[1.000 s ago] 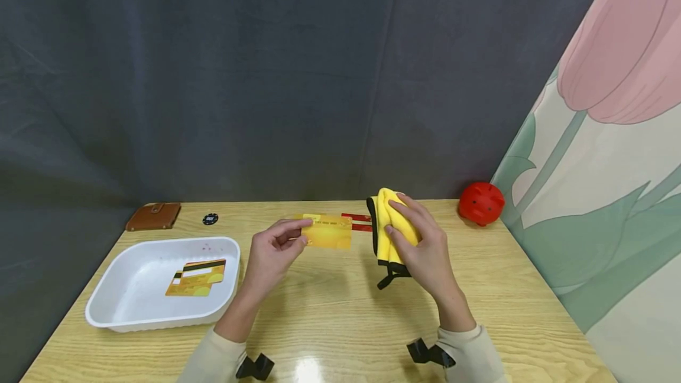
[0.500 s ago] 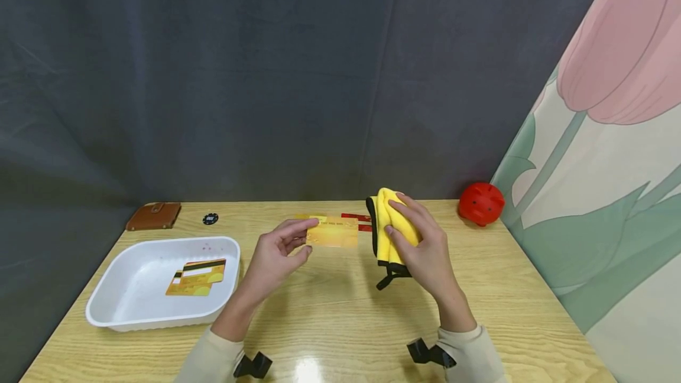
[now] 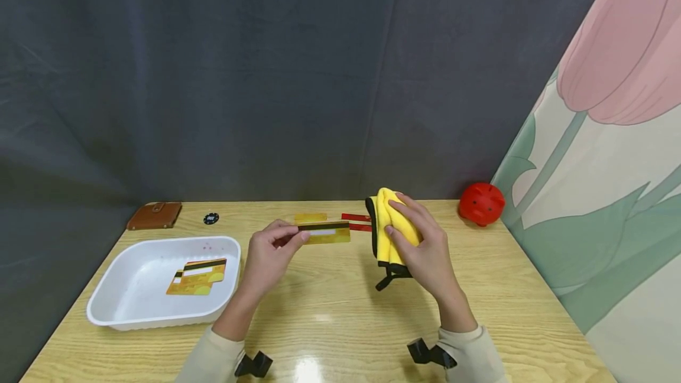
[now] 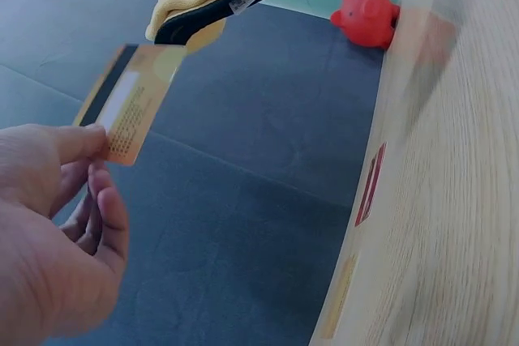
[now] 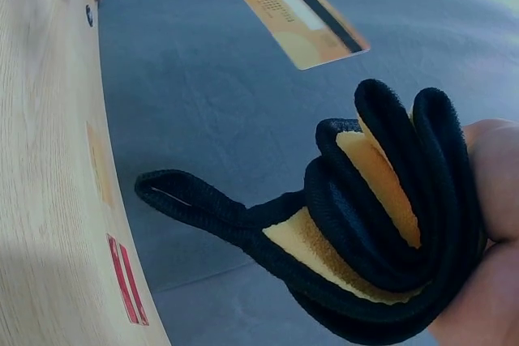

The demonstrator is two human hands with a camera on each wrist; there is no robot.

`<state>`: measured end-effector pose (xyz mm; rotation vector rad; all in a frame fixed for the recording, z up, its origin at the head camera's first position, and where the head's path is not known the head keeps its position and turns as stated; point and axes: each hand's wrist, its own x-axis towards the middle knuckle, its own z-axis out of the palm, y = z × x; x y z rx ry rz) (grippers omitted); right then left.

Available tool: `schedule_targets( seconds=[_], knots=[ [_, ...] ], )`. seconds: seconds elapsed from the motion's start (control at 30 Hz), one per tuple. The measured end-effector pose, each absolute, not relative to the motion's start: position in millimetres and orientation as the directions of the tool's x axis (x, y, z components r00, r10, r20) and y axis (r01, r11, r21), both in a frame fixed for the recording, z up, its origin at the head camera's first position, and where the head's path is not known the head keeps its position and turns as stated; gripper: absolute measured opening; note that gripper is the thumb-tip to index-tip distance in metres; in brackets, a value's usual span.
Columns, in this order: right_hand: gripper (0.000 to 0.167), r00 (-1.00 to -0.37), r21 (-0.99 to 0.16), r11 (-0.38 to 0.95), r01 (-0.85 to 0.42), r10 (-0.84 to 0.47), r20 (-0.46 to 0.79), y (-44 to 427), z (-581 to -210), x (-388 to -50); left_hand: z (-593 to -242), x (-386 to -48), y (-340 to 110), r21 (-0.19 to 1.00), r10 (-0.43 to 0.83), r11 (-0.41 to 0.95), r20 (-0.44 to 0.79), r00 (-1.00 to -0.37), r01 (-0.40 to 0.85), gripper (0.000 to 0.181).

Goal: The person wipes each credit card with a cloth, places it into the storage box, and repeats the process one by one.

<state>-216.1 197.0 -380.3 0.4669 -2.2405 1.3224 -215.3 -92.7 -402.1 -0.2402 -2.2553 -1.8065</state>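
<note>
Wooden surface point(image 3: 340, 330), dark curtain point(image 3: 239, 87) behind

Pinches card point(image 3: 332, 239) by one end with left grip point(image 3: 268, 256), black stripe in view, raised above surface. Clutches folded cloth point(image 3: 384, 238) in right grip point(image 3: 430, 247), near card but apart. At left, tray point(image 3: 130, 294) with two more cards point(image 3: 201, 281); at right, red pig point(image 3: 481, 204).

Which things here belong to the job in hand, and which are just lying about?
Likely job:
held gold card
yellow cloth
white tray with two cards
flat yellow piece
red strips

Probably lying about:
brown wallet
black chip
red piggy bank

"100" on black chip point(image 3: 211, 218), unreadable print on held gold card point(image 4: 138, 101), on cloth label point(image 4: 242, 3)
</note>
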Motion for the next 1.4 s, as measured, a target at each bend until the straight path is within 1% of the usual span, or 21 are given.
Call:
schedule_targets(
  seconds=[0.1,0.23,0.33,0.43,0.47,0.53,0.63,0.77,0.9,1.0,1.1,1.3,1.4],
  knots=[
    [0.045,-0.826,-0.721,0.464,-0.514,-0.044,0.561,196.9,-379.5,-215.4,-401.9,-215.7,-92.5,0.941,-0.044,0.211,0.279,-0.959,0.264,0.019],
    [0.045,-0.833,-0.73,0.456,-0.509,-0.046,0.552,196.0,-378.8,-214.4,-401.8,-216.4,-92.2,0.963,-0.056,0.162,0.226,-0.973,0.214,0.02],
    [0.046,-0.835,-0.734,0.451,-0.509,-0.05,0.548,195.1,-378.6,-213.7,-401.7,-217.0,-92.1,0.977,-0.046,0.108,0.187,-0.981,0.181,0.028],
    [0.047,-0.838,-0.739,0.444,-0.508,-0.053,0.544,193.7,-377.6,-212.3,-401.3,-217.5,-91.9,0.982,-0.034,0.057,0.185,-0.982,0.183,0.041],
    [0.047,-0.84,-0.742,0.44,-0.506,-0.053,0.541,193.4,-377.3,-212.0,-400.9,-217.4,-91.5,0.981,-0.032,0.046,0.188,-0.982,0.187,0.042],
    [0.048,-0.842,-0.747,0.435,-0.503,-0.052,0.537,192.8,-376.7,-211.1,-400.9,-217.5,-90.5,0.979,-0.027,0.021,0.204,-0.979,0.203,0.039],
    [0.049,-0.839,-0.75,0.42,-0.511,-0.055,0.541,190.9,-374.8,-208.9,-401.9,-217.4,-88.1,0.974,-0.026,0.014,0.225,-0.974,0.224,0.029],
    [0.048,-0.821,-0.744,0.377,-0.551,-0.086,0.564,184.9,-371.3,-203.5,-405.0,-217.4,-84.8,0.969,-0.023,0.041,0.246,-0.969,0.245,0.023],
    [0.047,-0.796,-0.73,0.332,-0.598,-0.141,0.589,174.1,-370.8,-198.0,-407.6,-216.5,-82.2,0.966,-0.013,0.056,0.253,-0.967,0.252,0.023],
    [0.046,-0.772,-0.707,0.319,-0.632,-0.177,0.61,165.7,-372.7,-195.8,-408.1,-215.1,-80.0,0.966,-0.003,0.046,0.253,-0.967,0.253,0.024],
    [0.046,-0.764,-0.699,0.312,-0.643,-0.2,0.614,158.9,-375.9,-194.6,-408.0,-213.8,-77.5,0.968,0.008,0.034,0.248,-0.969,0.249,0.026],
    [0.046,-0.76,-0.691,0.317,-0.649,-0.256,0.597,149.7,-386.3,-195.6,-408.8,-213.5,-73.0,0.97,0.026,0.04,0.239,-0.971,0.24,0.029],
    [0.047,-0.751,-0.663,0.353,-0.66,-0.277,0.599,146.6,-390.7,-197.2,-408.9,-213.1,-71.5,0.968,0.036,0.043,0.246,-0.969,0.248,0.031]
  ],
)
